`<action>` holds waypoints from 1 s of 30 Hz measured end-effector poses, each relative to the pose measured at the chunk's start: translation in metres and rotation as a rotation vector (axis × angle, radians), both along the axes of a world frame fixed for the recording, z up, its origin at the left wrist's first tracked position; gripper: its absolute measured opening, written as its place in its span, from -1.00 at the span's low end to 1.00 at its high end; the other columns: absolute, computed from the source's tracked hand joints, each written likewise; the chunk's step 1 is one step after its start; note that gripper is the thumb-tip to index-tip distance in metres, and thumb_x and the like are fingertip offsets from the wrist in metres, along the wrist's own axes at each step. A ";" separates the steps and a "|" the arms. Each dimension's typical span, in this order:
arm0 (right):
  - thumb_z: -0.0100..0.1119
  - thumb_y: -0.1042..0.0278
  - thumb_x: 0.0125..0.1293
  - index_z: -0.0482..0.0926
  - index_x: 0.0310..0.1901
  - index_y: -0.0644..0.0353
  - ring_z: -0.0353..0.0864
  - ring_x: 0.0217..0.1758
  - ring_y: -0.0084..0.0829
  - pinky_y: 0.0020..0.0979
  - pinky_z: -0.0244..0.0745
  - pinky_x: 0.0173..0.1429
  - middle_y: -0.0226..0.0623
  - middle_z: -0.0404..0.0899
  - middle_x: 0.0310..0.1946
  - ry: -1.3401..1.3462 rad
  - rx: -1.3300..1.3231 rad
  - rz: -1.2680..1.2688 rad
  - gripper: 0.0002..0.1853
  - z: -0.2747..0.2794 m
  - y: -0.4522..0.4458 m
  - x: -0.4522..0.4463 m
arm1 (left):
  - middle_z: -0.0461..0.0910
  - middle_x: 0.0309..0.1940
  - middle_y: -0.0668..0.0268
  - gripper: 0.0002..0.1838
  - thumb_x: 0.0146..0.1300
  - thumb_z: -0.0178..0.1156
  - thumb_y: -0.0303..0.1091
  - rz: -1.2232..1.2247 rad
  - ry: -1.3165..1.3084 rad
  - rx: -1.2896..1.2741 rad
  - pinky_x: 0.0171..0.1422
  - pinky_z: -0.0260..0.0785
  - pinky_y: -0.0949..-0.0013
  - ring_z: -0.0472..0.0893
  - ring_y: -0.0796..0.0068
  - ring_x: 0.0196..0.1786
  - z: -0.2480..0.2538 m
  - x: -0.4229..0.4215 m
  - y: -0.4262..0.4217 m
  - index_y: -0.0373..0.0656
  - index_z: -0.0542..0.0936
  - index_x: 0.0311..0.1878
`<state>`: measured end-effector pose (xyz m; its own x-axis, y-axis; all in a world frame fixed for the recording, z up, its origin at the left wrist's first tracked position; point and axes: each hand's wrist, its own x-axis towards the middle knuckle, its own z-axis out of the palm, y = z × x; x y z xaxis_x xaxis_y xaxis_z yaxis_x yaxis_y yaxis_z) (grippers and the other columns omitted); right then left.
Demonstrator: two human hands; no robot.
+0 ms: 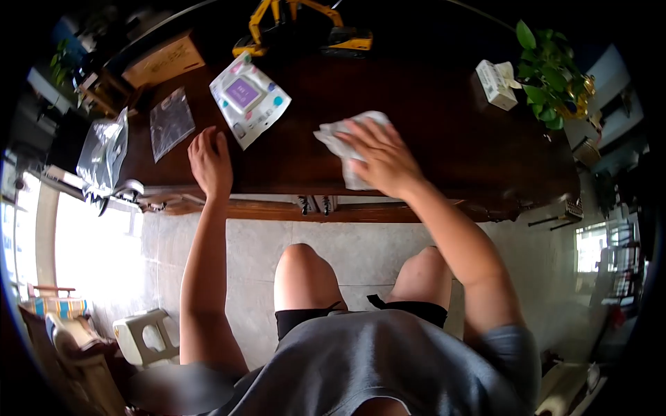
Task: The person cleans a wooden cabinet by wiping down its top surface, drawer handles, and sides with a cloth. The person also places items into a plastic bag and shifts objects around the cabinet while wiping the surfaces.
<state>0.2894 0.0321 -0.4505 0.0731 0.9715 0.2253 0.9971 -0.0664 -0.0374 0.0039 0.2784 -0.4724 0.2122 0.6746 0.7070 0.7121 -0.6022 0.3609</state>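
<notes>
We see our right hand near the middle of the frame, palm down on a white cloth. Its fingers lie nearly straight and somewhat spread, pressing flat on the cloth rather than gripping it. The cloth lies crumpled on the dark table, just right of centre in the upper half, and its edges show left of and below our fingers.

Our left hand rests on the table near its front edge, left of centre. Its fingers are close together and loosely bent, with the thumb slightly apart; we cannot tell whether anything lies under the palm.

Just above that hand, we find a white pack with a purple label, tilted on the tabletop. A clear bag lies to its left, and a second bag sits farther out at the table's left end. Behind them, at the upper left, stands a brown box. We see a yellow toy digger at the top, and a tissue box beside a leafy plant at the upper right.
</notes>
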 end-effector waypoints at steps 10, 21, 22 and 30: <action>-0.11 -0.19 0.61 0.33 0.59 -0.13 0.18 0.67 -0.04 0.09 0.08 0.66 -0.32 0.21 0.65 -0.206 0.034 -0.905 -0.37 -0.044 -0.199 0.200 | 0.68 0.05 0.15 -0.59 0.52 0.21 -0.02 -0.083 -0.072 -0.094 0.31 0.43 0.11 0.61 0.08 0.18 0.005 0.001 -0.003 -0.18 0.66 0.13; -0.03 -0.18 0.54 0.41 0.54 -0.16 0.13 0.71 -0.16 -0.02 -0.04 0.74 -0.45 0.24 0.64 -0.069 0.133 -0.578 -0.37 -0.014 -0.089 0.086 | 0.63 0.34 0.06 -0.09 0.11 0.35 0.51 0.303 0.108 -0.914 0.46 0.38 0.05 0.60 -0.01 0.34 0.027 0.063 0.109 -0.11 0.71 0.25; -0.03 -0.17 0.53 0.42 0.54 -0.18 0.14 0.71 -0.17 -0.02 -0.04 0.74 -0.45 0.24 0.65 -0.068 0.129 -0.595 -0.38 -0.013 -0.089 0.084 | 0.63 0.34 0.06 -0.09 0.11 0.35 0.51 0.285 0.121 -0.902 0.46 0.38 0.05 0.60 -0.01 0.34 0.016 0.064 0.121 -0.11 0.71 0.25; -0.08 -0.24 0.55 0.45 0.53 -0.19 0.16 0.70 -0.17 0.00 -0.01 0.74 -0.43 0.23 0.65 -0.046 0.133 -0.637 -0.37 -0.012 -0.090 0.085 | 0.74 -0.08 0.22 -0.64 0.26 0.52 -0.38 -0.202 -0.805 -1.074 -0.22 0.70 0.04 0.76 0.20 -0.14 0.026 0.061 0.119 -0.23 0.66 0.06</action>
<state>0.3741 -0.0581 -0.4625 0.6127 0.7051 0.3570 0.7652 -0.6423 -0.0445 0.0653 0.3977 -0.4460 0.1534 0.9734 -0.1703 0.0163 0.1699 0.9853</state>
